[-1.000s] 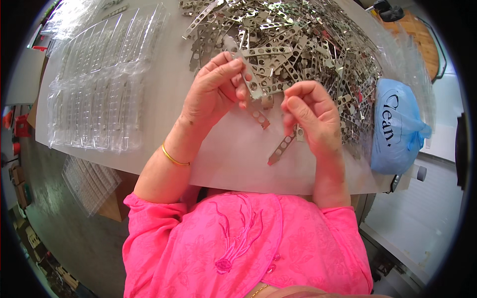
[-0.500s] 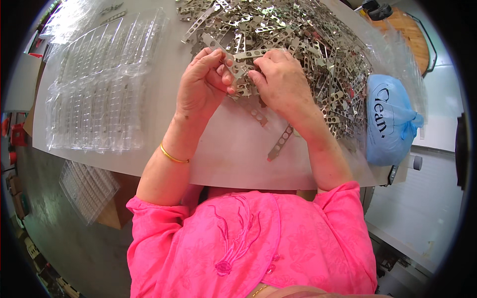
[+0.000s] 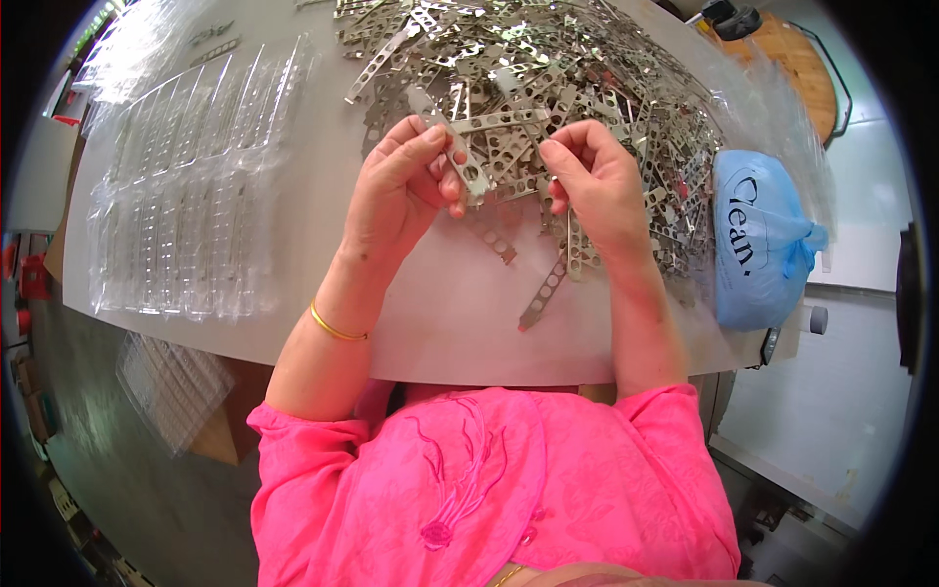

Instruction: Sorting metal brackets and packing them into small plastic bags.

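— White tabletop [image 3: 430, 323] fills the view. What lies nearest its front edge?
— One flat silver perforated metal strip [image 3: 544, 292], lying loose below the right hand [image 3: 599, 188].
— And the hands?
— The left hand [image 3: 399, 191] has its grip pinched on a similar holed metal strip [image 3: 458, 157]. The right hand's grip clasps several strips [image 3: 575, 245] hanging down.
— Farther back?
— A heap of silver metal strips [image 3: 548, 68], clear plastic trays [image 3: 186, 196] at left, a blue plastic bag [image 3: 758, 240] at right.

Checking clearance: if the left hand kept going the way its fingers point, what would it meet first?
Probably the perforated metal strip pinched at the left hand fingers, then the pile of metal strips just beyond; depth is hard to judge.
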A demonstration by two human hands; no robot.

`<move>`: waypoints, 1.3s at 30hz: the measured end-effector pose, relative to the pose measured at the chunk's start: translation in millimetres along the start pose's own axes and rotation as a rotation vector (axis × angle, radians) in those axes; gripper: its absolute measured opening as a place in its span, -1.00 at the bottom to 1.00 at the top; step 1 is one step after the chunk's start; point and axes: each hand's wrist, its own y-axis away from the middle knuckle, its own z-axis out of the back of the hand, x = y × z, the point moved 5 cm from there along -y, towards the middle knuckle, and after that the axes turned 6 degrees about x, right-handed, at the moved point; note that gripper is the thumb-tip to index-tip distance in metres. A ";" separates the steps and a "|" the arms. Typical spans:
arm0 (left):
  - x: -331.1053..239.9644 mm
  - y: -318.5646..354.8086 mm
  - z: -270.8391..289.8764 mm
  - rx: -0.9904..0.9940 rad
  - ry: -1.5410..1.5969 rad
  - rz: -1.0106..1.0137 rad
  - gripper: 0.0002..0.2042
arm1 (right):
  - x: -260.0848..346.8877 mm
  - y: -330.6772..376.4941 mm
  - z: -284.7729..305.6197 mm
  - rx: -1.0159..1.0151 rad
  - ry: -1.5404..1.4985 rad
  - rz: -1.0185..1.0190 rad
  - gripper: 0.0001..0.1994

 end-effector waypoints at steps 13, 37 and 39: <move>28.8 5.9 -10.9 0.068 -0.183 0.199 -0.82 | -28.1 38.2 2.9 0.041 -0.666 -0.191 -0.89; 34.8 5.3 -11.2 0.061 -0.225 0.274 -0.81 | -19.9 53.6 -14.9 0.230 -0.602 -0.230 -0.91; 33.7 6.1 -11.1 0.055 -0.227 0.284 -0.81 | -17.3 53.7 -16.4 0.259 -0.599 -0.237 -0.91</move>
